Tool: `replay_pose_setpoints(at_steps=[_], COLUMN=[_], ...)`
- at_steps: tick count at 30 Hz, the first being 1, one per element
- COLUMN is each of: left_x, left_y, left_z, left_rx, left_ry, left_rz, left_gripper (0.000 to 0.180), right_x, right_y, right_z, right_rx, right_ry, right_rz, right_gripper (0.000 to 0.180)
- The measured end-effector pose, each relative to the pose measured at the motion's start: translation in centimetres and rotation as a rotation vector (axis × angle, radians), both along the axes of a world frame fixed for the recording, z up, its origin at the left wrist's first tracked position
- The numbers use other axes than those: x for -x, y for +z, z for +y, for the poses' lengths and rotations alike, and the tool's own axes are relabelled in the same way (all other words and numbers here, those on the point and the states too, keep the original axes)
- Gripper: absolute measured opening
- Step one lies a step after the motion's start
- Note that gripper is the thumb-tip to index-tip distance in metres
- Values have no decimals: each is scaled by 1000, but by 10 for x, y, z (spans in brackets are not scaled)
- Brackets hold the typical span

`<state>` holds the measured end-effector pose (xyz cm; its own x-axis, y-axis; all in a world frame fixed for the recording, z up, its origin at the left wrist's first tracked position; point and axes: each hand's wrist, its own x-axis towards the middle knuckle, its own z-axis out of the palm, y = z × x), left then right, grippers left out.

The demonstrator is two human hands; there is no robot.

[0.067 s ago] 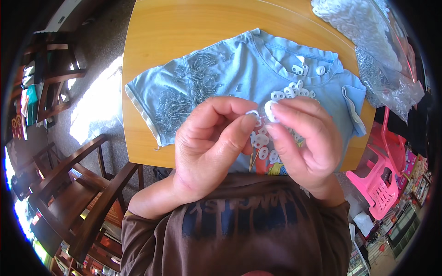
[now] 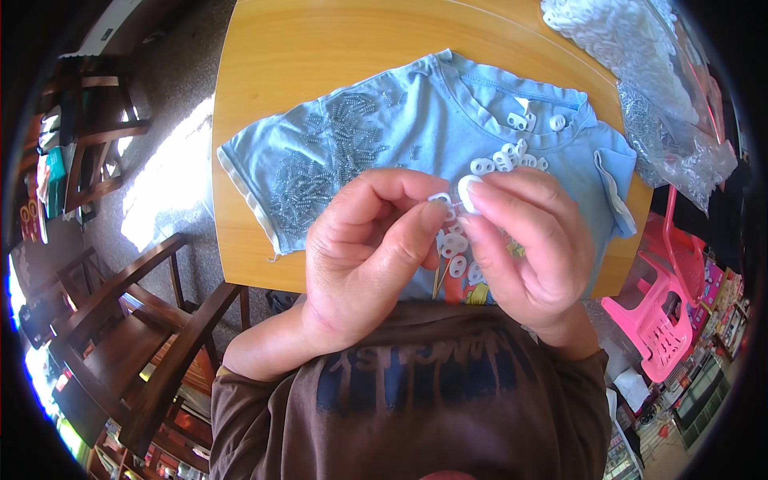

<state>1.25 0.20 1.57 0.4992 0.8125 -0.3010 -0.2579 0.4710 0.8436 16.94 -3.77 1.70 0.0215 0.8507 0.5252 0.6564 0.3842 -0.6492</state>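
Observation:
My left hand (image 2: 376, 232) pinches a small white plastic cord-lock part (image 2: 440, 198) between thumb and fingertips. Opposite it, my right hand (image 2: 532, 232) grips a white oval cord-lock piece (image 2: 467, 194) by thumb and forefinger. The two pieces are close together; something thin and clear or silvery shows between them, too small to make out. Beneath my hands a light blue T-shirt (image 2: 416, 104) is spread out. Loose white two-hole cord-lock pieces (image 2: 458, 266) lie on it, partly hidden by my hands. Many small metal springs (image 2: 320, 160) are heaped on its left side.
The shirt lies on a wooden table (image 2: 320, 40). At the far right are clear plastic bags of white pieces (image 2: 624, 48) and of metal springs (image 2: 656, 120). A pink plastic chair (image 2: 660, 312) stands at right, a dark wooden armchair (image 2: 120, 320) at left.
My right hand has shifted very slightly left with its white oval piece. My left hand stays in place.

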Motion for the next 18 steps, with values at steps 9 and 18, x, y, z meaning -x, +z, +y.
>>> replay_pose_setpoints(at_steps=[9,18], left_x=[-2,3], left_y=[-5,2], left_z=[-2,3], left_rx=[-7,84], left_ry=[-15,-110], left_rz=[-51,-122], left_gripper=[14,29], right_x=[1,-2], right_y=[-4,4], right_z=[-1,-2], right_rx=[19,138], right_ry=[17,58], right_rz=[8,169], right_gripper=[31,26])
